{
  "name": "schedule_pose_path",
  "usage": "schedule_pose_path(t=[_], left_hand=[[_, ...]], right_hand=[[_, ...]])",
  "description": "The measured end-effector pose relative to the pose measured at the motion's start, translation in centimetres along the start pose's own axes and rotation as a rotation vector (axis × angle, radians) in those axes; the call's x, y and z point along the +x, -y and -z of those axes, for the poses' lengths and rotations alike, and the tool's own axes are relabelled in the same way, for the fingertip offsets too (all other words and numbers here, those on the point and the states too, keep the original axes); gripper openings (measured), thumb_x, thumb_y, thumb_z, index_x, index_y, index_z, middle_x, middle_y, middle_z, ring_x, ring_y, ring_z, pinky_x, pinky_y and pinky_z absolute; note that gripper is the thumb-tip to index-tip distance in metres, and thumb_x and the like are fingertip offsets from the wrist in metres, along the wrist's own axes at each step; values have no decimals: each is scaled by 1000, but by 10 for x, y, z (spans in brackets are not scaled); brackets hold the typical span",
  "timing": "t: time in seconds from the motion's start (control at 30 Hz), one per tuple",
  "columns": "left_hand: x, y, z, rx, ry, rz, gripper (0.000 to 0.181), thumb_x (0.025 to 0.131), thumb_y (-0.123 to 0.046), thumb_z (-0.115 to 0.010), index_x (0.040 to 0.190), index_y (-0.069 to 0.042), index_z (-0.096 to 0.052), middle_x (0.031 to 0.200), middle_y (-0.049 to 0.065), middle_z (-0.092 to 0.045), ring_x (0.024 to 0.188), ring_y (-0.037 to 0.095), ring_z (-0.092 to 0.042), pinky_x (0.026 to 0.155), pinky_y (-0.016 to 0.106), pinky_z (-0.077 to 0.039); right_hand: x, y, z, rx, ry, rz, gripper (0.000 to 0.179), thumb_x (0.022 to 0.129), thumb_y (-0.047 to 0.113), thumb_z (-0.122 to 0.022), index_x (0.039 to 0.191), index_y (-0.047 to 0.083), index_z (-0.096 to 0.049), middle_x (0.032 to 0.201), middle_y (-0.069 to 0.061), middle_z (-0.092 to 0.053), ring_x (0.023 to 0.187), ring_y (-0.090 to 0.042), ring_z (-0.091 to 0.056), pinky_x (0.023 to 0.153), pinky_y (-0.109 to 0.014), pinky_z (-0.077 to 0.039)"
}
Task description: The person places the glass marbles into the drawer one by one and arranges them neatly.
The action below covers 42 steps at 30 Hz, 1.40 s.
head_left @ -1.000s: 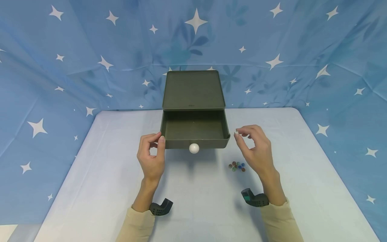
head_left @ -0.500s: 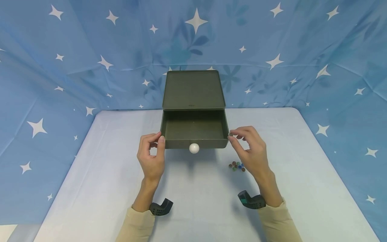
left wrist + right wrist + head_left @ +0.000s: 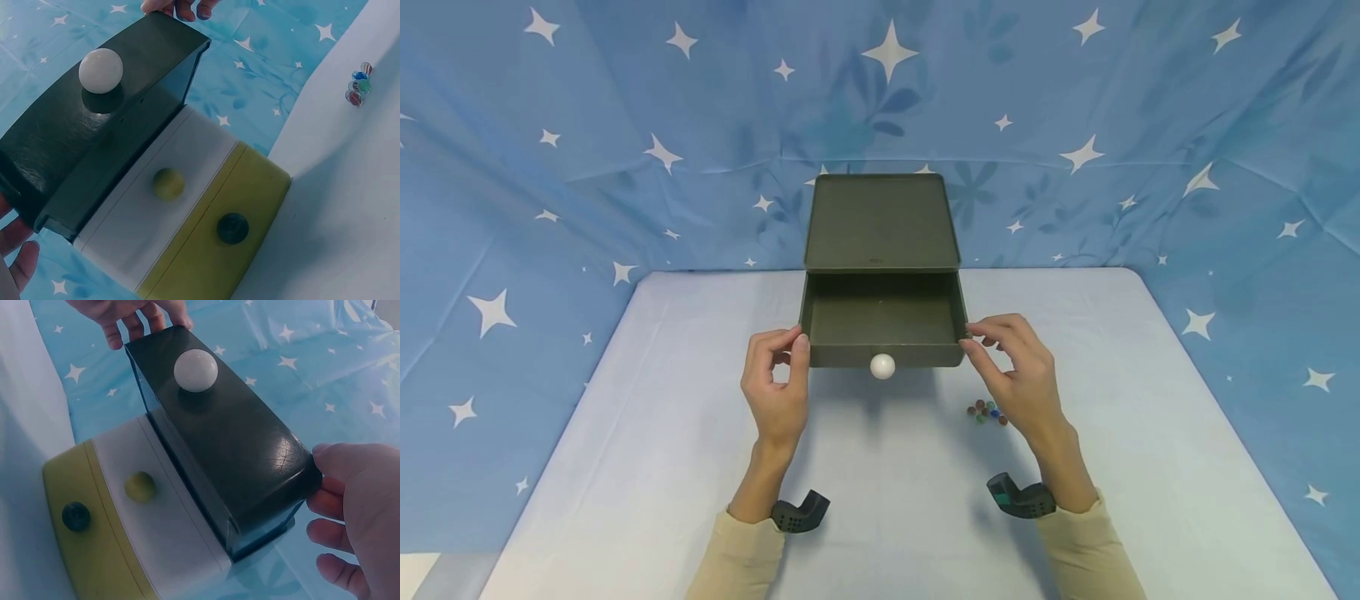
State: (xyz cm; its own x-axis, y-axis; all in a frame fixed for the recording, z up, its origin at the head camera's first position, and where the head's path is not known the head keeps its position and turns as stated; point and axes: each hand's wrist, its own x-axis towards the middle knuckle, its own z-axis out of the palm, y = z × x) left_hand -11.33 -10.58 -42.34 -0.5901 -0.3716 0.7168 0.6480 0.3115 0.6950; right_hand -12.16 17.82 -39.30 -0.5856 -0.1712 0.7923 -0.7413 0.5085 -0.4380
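A dark green drawer [image 3: 884,357] with a round white knob [image 3: 882,367] is pulled out from the top of a small chest. Nothing shows inside it. At its left front corner, my left hand [image 3: 777,400] pinches the edge between thumb and fingers. My right hand [image 3: 1026,375] grips the right front corner likewise, thumb on the front and fingers along the side. Below, the wrist views show a white drawer [image 3: 150,206] with a yellow-green knob [image 3: 140,487] and a yellow drawer [image 3: 94,550] with a dark knob [image 3: 232,228].
Several coloured glass marbles [image 3: 981,411] lie in a cluster on the white table [image 3: 880,500], to the right of the chest and near my right wrist. A blue curtain [image 3: 700,108] with white stars hangs behind the table and along both sides.
My right hand has moved left, from beside the drawer to its right front corner, and now grips it. The left hand keeps its grip, and the drawer stays pulled out.
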Motion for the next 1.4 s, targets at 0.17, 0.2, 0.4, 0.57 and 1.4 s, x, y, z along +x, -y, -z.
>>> schedule_pose_path(t=[0.17, 0.2, 0.4, 0.57, 1.4], left_hand=[[-2, 3, 1, -2, 12, 30, 20, 90, 1, -66, 109, 7, -67, 98, 21, -65, 92, 10, -61, 75, 19, -47], [-2, 2, 1, -3, 12, 38, 21, 90, 2, -66, 110, 8, -66, 99, 22, -65, 92, 9, -61, 75, 19, -47], [3, -16, -1, -16, 9, 54, 16, 87, 12, -62, 103, 16, -62, 95, 30, -61, 91, 2, -59, 72, 20, -45], [8, -31, -2, -15, -2, 41, 13, 87, 13, -61, 99, 18, -61, 90, 31, -60, 88, 0, -59, 71, 18, -45], [9, -34, -1, 1, 9, 73, 13, 88, 12, -60, 99, 19, -61, 91, 31, -60, 89, -3, -58, 74, 15, -45]], right_hand=[[0, 0, -1, -2, 3, -4, 33, 76, -7, -78, 107, 0, -73, 100, -14, -69, 83, -28, -62, 78, -22, -49], [0, 0, -1, -1, 5, -6, 33, 76, -7, -78, 107, 0, -73, 100, -14, -69, 83, -28, -62, 78, -21, -49], [0, 1, -1, 0, 2, -16, 33, 76, -8, -78, 108, 0, -73, 100, -14, -69, 82, -29, -62, 77, -22, -49], [1, 1, -1, 8, -2, -14, 32, 77, -8, -78, 107, -1, -73, 100, -14, -69, 82, -28, -63, 79, -17, -47], [1, 0, 3, -29, -2, -26, 28, 79, -6, -77, 106, -2, -72, 98, -15, -70, 81, -24, -62, 77, -16, -45]])
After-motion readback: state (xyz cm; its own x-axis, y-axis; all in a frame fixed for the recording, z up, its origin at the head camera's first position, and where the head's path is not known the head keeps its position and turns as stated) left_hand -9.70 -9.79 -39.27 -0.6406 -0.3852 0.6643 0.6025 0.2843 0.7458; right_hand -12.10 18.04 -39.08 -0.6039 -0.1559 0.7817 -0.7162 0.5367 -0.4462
